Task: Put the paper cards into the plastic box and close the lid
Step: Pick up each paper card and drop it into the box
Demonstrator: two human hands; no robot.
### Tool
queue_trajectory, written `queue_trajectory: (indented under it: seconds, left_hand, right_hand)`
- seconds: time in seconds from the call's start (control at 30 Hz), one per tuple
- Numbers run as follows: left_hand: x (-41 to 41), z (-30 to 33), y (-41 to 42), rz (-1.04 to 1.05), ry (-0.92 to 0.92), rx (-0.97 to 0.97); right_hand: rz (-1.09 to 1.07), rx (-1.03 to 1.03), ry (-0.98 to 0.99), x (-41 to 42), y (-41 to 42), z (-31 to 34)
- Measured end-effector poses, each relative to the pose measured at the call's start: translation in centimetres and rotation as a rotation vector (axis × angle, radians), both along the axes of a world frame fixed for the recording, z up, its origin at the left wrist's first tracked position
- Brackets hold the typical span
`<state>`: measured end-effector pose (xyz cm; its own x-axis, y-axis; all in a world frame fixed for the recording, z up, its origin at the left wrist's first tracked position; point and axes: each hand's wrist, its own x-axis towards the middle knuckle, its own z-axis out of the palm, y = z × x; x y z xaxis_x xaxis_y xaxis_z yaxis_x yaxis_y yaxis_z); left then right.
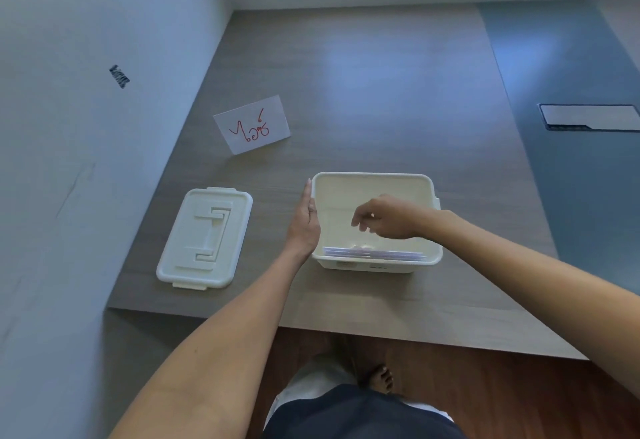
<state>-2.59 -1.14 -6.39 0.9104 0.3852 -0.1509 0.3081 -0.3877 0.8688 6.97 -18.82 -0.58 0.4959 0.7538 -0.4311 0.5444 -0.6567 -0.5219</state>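
Note:
A white plastic box stands open on the wooden table. Several paper cards lean upright inside it against its near wall. My left hand lies flat against the box's left outer wall, fingers straight. Over the box's inside hovers my right hand, its fingers loosely curled and apart with nothing in them, just above the cards. The white lid lies flat on the table to the left of the box, apart from it.
A folded white card with red writing stands on the table behind the lid. A wall runs along the table's left side. A grey inset panel sits at the far right. The table's near edge is close below the box.

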Motion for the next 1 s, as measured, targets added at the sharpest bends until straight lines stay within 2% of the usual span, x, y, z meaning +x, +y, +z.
queue_trajectory:
  seconds: [0.23,0.4,0.53,0.73,1.0]
  left_hand:
    - [-0.1,0.0,0.5,0.045,-0.006,-0.013]
    - [0.3,0.1,1.1,0.095,-0.007,-0.022]
    - [0.4,0.0,1.8,0.130,-0.016,-0.041]
    - [0.6,-0.3,3.3,0.160,-0.010,-0.074]
    - [1.0,-0.1,5.7,0.187,0.015,-0.090]
  right_hand:
    - [-0.041,0.285,-0.301,5.1,1.2,1.1]
    - [-0.160,0.235,-0.392,9.5,3.6,0.5]
    - [-0.201,0.170,-0.383,11.9,6.9,0.1]
    - [-0.134,0.060,-0.366,15.1,14.1,-1.3]
    - [-0.026,0.050,-0.372,19.6,23.0,-2.5]
